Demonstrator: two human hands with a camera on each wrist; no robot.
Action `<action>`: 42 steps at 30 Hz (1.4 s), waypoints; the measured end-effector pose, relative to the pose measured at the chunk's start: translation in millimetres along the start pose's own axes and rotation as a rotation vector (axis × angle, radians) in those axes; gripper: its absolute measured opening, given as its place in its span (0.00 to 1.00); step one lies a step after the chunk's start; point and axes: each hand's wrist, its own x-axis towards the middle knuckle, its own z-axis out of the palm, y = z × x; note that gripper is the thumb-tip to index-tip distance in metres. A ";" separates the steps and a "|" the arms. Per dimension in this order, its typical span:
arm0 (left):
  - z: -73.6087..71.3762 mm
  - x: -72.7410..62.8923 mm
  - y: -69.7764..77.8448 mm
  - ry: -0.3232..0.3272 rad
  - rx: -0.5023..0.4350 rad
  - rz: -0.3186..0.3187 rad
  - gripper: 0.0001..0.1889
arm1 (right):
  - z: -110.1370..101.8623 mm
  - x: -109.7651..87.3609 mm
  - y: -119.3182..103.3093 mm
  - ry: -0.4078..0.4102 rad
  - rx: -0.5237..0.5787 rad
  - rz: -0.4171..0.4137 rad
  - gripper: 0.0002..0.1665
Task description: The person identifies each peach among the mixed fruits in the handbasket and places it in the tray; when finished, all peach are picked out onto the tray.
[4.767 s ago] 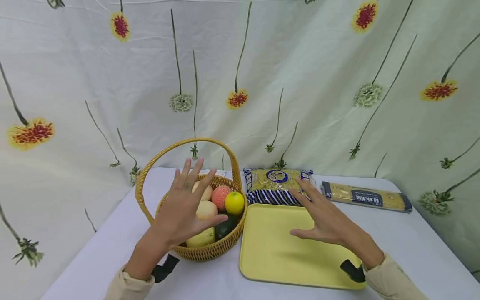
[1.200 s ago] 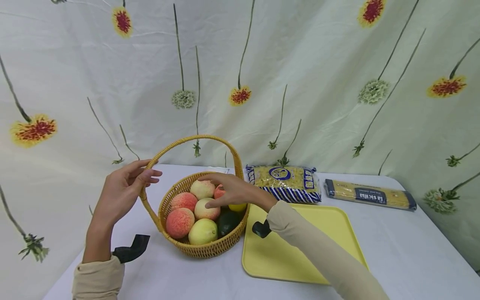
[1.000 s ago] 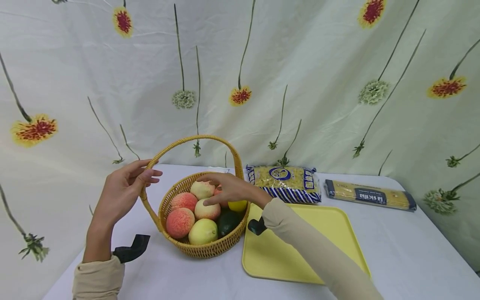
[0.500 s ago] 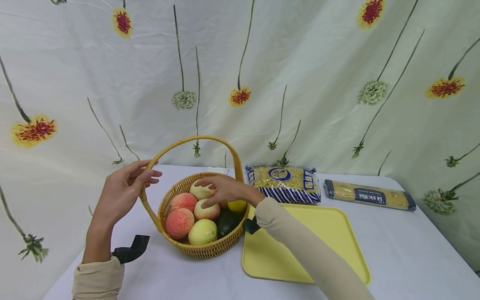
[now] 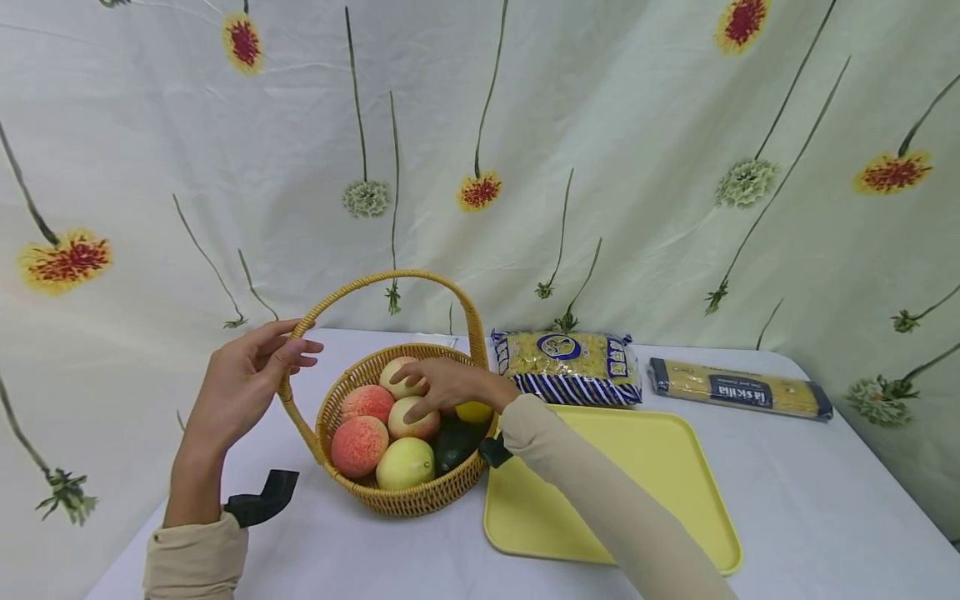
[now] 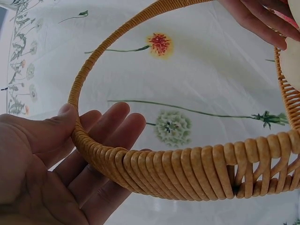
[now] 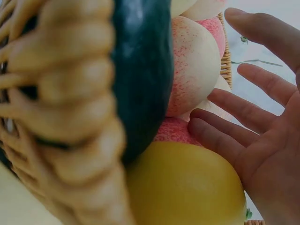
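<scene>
A wicker basket point(image 5: 408, 502) with a tall hoop handle point(image 5: 382, 276) holds several fruits. My left hand point(image 5: 238, 383) grips the handle's left side, thumb on one face and fingers behind it, as the left wrist view shows. My right hand point(image 5: 453, 382) hovers inside the basket's right half with fingers spread and loosely bent. Around it are two whitish peaches point(image 5: 412, 427), a lemon point(image 5: 472, 412) and a dark green avocado point(image 5: 456, 447). Two pink peaches point(image 5: 360, 446) and a pale yellow fruit point(image 5: 406, 464) lie further left and nearer. A pinkish-red fruit point(image 7: 176, 130) is mostly hidden beneath the hand.
Right of the basket lies a yellow tray point(image 5: 547, 517), partly under my right sleeve. Behind the tray sits a bag of pasta point(image 5: 566, 367), and a flat spaghetti pack point(image 5: 738, 389) lies at the back right. A flowered cloth point(image 5: 637, 167) hangs behind the white table.
Both hands were raised and spread apart; the left has since taken hold of the basket handle, and the right has come over the fruits. Lately the right hand shifts slightly left and lower.
</scene>
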 end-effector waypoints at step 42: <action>0.7 0.4 -0.3 -0.006 0.010 -0.004 0.20 | 10.8 12.9 -5.0 -0.056 -0.274 0.117 0.39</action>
